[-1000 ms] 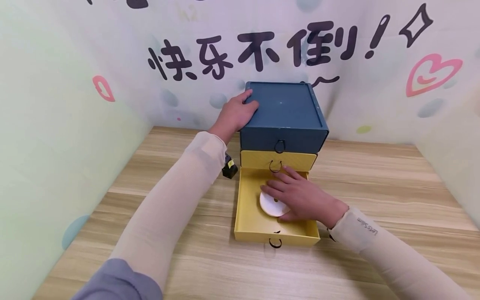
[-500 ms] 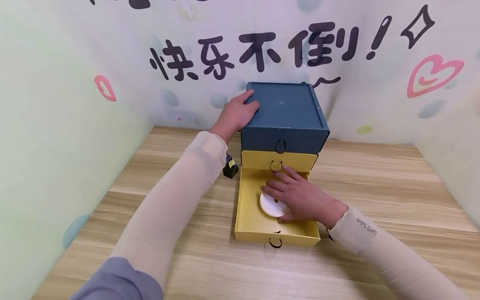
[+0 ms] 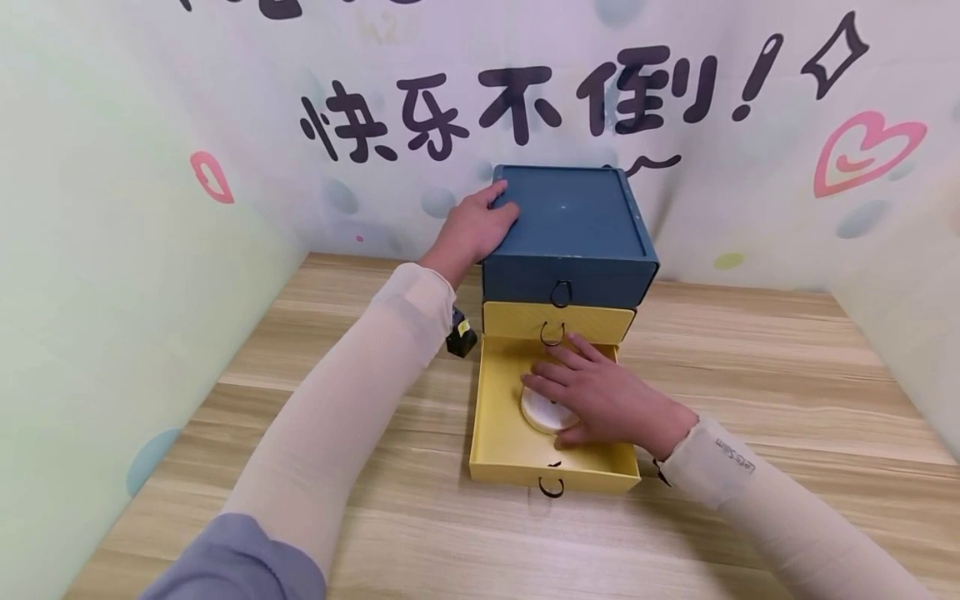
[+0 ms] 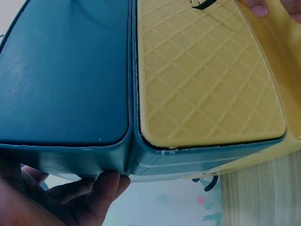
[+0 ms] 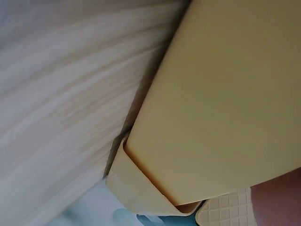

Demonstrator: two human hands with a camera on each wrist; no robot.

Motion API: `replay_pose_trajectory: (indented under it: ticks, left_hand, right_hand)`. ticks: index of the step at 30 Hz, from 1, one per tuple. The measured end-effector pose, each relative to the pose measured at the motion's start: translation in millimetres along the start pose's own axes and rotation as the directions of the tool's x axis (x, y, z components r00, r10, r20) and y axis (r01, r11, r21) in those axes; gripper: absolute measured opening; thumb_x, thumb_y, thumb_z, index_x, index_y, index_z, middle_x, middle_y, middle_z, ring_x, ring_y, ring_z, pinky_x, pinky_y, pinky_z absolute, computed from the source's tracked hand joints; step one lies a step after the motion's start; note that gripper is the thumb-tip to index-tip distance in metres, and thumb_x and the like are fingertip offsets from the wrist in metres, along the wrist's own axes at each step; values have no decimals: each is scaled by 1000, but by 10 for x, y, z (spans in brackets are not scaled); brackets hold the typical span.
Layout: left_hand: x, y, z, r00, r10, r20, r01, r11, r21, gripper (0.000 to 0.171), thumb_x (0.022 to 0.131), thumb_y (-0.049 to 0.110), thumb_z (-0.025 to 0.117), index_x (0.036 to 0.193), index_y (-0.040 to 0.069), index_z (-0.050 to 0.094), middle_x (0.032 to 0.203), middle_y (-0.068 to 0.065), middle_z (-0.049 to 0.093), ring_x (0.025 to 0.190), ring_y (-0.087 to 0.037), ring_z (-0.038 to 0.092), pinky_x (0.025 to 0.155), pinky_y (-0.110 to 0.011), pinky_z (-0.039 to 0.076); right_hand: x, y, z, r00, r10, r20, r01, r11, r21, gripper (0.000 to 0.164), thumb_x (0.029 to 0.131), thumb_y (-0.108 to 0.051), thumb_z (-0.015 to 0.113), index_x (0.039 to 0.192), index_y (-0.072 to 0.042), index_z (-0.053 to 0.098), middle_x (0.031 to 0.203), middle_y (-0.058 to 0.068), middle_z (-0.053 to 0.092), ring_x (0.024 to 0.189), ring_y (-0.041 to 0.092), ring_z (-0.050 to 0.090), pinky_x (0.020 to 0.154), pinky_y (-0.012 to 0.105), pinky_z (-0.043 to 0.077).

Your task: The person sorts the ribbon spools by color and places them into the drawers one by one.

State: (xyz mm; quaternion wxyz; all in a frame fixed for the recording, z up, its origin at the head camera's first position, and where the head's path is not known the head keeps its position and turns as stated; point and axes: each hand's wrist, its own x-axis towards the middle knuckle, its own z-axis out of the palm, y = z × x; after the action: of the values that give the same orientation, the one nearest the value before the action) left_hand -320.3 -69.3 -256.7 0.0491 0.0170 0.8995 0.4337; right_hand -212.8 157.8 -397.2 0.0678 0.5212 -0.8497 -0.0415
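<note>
A stacked drawer box [image 3: 566, 208] stands at the back of the table, blue on top, with two yellow drawers below. My left hand [image 3: 471, 229] holds its upper left edge, thumb on the top. In the left wrist view the fingers [image 4: 106, 188] lie along the box's side. The lowest yellow drawer [image 3: 506, 446] is pulled out. In it is a white disc [image 3: 542, 412] with a small dark hole, partly covered by my right hand [image 3: 592, 396]. That hand grips the disc between thumb and spread fingers. The right wrist view shows mainly the drawer's outer wall [image 5: 225, 94], not the disc.
The middle yellow drawer [image 3: 517, 318] is closed, with a black loop handle. Near my left wrist is a small black device [image 3: 461, 337]. Wooden tabletop [image 3: 420, 517] surrounds the box, and a printed cloth wall [image 3: 412, 50] rises behind it.
Both hands stay in place. The white disc looks greyer now, and more of its lower rim shows, as if slightly tilted. The head view has shifted a little.
</note>
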Motion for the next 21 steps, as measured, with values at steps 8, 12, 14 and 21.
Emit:
replay_pose_trajectory:
  ticks: [8,12,14,21]
  left_hand:
    - [4,-1,1,1000,0,4,0,1000,-1,57,102,43,41,157,39,27,163,7,22,147,-16,24,113,-33,31]
    - [-3,2,0,1000,-3,6,3,1000,0,57,102,43,41,157,39,27,164,7,21,147,-16,24,114,-34,30]
    - [-5,4,2,1000,-6,6,6,1000,-2,57,102,43,41,157,39,26,164,7,21,147,-16,24,114,-34,30]
    - [-3,12,4,1000,-15,6,15,1000,3,57,102,43,41,157,39,26,164,7,21,147,-16,24,114,-35,30]
  right_hand:
    - [-68,-56,-113,989,-18,-149,13,999,-38,77,81,-57,75,141,-12,56,133,8,58,134,33,43,113,56,25]
    - [-123,-118,-211,986,2,-165,-7,999,-34,72,86,-55,71,143,-13,55,135,9,58,136,34,41,114,56,23]
    - [-148,-154,-250,985,12,-174,-19,999,-37,71,88,-55,69,143,-14,54,136,9,57,136,33,41,115,57,21]
    - [-206,-317,-326,965,20,-260,-37,997,-64,73,89,-62,61,143,-14,52,140,13,52,137,36,39,115,59,21]
